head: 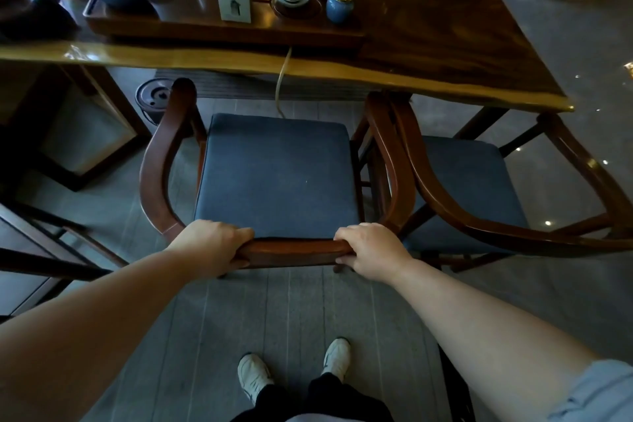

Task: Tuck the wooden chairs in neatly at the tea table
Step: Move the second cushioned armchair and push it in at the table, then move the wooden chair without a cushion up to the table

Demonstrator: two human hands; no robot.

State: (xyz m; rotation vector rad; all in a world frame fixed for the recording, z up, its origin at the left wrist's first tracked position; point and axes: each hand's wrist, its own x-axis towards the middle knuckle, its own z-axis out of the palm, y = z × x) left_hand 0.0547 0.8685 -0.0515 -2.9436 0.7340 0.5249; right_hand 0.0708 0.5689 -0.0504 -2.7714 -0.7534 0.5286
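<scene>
- Two hands on the top rail of the near chair [274, 178]: left hand [214, 245] and right hand [368, 250] each wrapped around the back rail, fingers over the top, spaced evenly either side of centre.
- Near chair sits pulled out from the tea table [445, 44]; only the armrest tips reach the table edge, blue seat cushion fully exposed.
- Second chair [479, 181] stands just to the right, part-way under the table, its arm touching or nearly touching the near chair's right arm.
- Judgement: push straight forward with equal force on both hands so the chair does not yaw into its neighbour.
- Pale cord [282, 86] hangs off the table edge over the seat front; watch that it does not snag.
- Tea ware on the wooden tray [222, 29] is close to the edge; ease in slowly, no bump.
</scene>
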